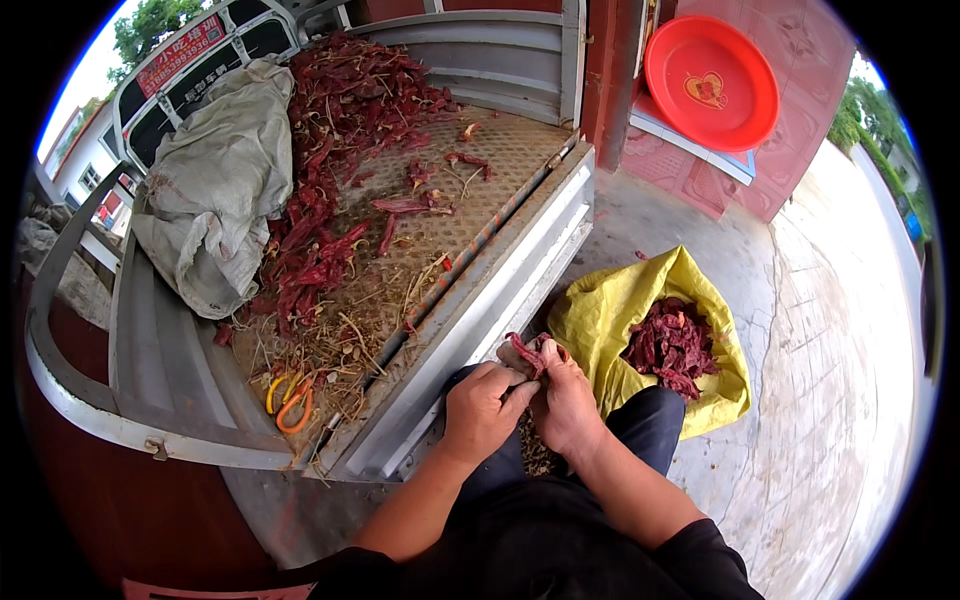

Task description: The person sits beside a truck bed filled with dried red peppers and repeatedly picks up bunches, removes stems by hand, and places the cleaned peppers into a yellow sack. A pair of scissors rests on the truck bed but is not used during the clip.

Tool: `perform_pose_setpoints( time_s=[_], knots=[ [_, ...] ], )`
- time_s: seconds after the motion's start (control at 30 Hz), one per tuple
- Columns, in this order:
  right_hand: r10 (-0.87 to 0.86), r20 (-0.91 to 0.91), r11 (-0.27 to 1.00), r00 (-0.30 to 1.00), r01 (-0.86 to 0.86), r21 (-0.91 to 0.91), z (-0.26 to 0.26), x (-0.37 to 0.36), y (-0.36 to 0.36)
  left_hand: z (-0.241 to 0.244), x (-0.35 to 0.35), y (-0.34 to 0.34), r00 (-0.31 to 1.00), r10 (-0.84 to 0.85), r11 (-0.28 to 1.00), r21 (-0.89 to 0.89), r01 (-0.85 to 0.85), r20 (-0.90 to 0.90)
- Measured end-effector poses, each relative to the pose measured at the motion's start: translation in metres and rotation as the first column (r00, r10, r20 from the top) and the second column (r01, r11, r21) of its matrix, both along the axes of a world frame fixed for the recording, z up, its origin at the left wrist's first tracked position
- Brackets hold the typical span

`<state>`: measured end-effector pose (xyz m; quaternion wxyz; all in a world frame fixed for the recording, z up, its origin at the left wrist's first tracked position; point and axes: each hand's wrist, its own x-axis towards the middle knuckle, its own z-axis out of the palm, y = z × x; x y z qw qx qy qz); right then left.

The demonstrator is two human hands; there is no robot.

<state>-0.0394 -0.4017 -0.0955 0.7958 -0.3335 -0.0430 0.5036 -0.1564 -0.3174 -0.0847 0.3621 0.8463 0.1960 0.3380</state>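
Observation:
A dried red chili pepper is between my two hands, above my lap. My left hand is curled, its fingertips close against my right hand. The fingers of my right hand close on the pepper, thumb on top. Whether my left fingers also pinch it is hard to tell. Just right of my hands, a yellow woven sack stands open on the ground with dark red dried peppers inside. Left of my hands, more dried red peppers lie heaped and scattered on the truck bed.
The lowered metal side panel of the truck runs before my knees. Orange-handled scissors lie among stems at the bed's near corner. A grey woven sack rests on the bed's left. A red plastic basin stands at the upper right.

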Motion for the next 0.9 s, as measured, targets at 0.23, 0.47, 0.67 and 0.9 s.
perform_pose_setpoints(
  time_s=[0.23,0.47,0.67,0.9],
  knots=[
    [0.017,0.132,0.992,0.991,-0.033,0.121,-0.002,-0.014,-0.001,-0.006,0.001,0.0,0.996,0.001,1.0,-0.009,0.0,0.092],
    [-0.103,0.576,0.995,0.811,0.078,0.068,-0.017,-0.025,-0.001,-0.014,0.003,0.006,0.997,-0.037,0.986,-0.167,0.025,-0.067],
    [-0.112,-0.054,0.992,0.992,0.114,0.048,-0.022,-0.007,-0.003,-0.023,0.013,0.012,0.99,-0.14,0.988,0.068,0.142,-0.029],
    [-0.194,-0.264,0.978,0.945,0.207,0.021,-0.023,0.035,-0.014,-0.04,-0.009,0.014,0.895,-0.298,0.476,-0.761,0.44,0.332]
  ],
)
